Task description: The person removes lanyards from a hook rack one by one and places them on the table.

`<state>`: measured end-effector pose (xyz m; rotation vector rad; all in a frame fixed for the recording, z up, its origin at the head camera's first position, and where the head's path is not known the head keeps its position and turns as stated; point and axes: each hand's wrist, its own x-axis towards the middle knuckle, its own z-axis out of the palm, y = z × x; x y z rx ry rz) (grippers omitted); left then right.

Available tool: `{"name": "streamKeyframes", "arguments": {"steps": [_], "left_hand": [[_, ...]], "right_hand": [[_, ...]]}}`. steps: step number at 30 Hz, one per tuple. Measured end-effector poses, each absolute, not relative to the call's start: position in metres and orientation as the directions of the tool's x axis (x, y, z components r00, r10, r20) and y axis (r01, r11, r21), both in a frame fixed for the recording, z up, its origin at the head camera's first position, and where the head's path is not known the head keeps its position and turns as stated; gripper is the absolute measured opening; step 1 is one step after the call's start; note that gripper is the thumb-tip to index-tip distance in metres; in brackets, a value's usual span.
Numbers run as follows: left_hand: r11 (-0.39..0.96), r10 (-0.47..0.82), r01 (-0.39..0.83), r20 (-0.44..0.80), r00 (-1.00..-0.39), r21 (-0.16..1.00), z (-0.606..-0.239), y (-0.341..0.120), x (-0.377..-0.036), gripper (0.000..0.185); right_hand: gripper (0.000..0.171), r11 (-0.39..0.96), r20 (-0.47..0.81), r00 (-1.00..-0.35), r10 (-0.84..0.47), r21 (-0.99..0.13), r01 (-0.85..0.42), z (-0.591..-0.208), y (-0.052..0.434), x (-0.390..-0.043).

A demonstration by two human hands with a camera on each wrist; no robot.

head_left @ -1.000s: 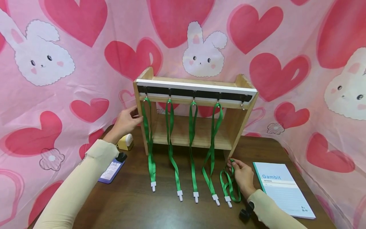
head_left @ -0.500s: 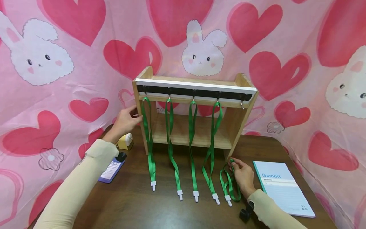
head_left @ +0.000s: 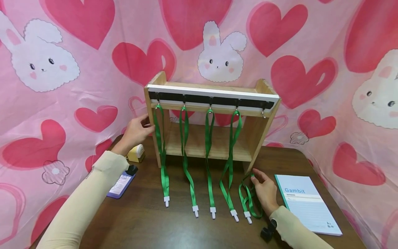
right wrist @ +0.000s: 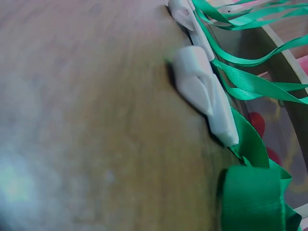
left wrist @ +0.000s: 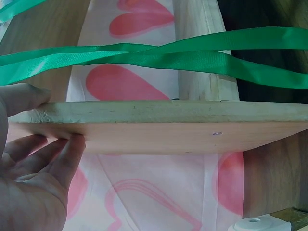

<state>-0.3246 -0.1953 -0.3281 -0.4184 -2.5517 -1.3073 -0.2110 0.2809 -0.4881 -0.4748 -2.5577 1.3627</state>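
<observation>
A wooden shelf [head_left: 261, 131] stands on the brown table [head_left: 140, 221], with a black hook rail [head_left: 211, 100] across its front. Several green lanyards [head_left: 185, 152] hang from the hooks; the rightmost hook [head_left: 263, 112] is bare. My left hand [head_left: 136, 131] grips the shelf's left side panel [left wrist: 192, 125], thumb on the front edge and fingers on the outer face. My right hand [head_left: 264, 192] rests on the table and pinches the loop end of a loose green lanyard [head_left: 247, 200]. That lanyard's white clip [right wrist: 204, 91] lies flat on the wood.
A light blue "Gambit" notebook [head_left: 306, 204] lies right of my right hand. A yellow tape roller [head_left: 136, 154] and a purple card holder [head_left: 121, 185] sit left of the shelf. Pink heart-and-bunny cloth [head_left: 62, 103] hangs behind and at both sides.
My right hand's fingers have stretched a little further forward at the lanyard's loop end. The left hand and the shelf have not moved.
</observation>
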Motion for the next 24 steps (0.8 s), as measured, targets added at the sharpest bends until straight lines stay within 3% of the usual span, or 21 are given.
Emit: {"name": "streamKeyframes", "arguments": {"steps": [6, 12, 18, 24], "left_hand": [[0.565, 0.142, 0.363, 0.346, -0.928, 0.741, -0.327, -0.195, -0.324, 0.05], [0.568, 0.145, 0.36, 0.34, -0.929, 0.74, -0.326, -0.194, -0.323, 0.05], [0.562, 0.146, 0.347, 0.322, -0.935, 0.751, -0.324, -0.194, -0.322, 0.053], [0.56, 0.143, 0.353, 0.332, -0.932, 0.75, -0.324, -0.193, -0.32, 0.053]], "right_hand": [[0.056, 0.528, 0.081, -0.92, 0.384, -0.836, 0.147, -0.481, 0.283, -0.209], [0.063, 0.45, 0.207, -0.894, 0.398, -0.893, -0.006, -0.457, 0.283, -0.211], [0.055, 0.259, 0.314, -0.837, 0.448, -0.942, -0.215, -0.425, 0.29, -0.214], [0.039, 0.088, 0.385, -0.775, 0.501, -0.914, -0.397, -0.387, 0.299, -0.22]]}}
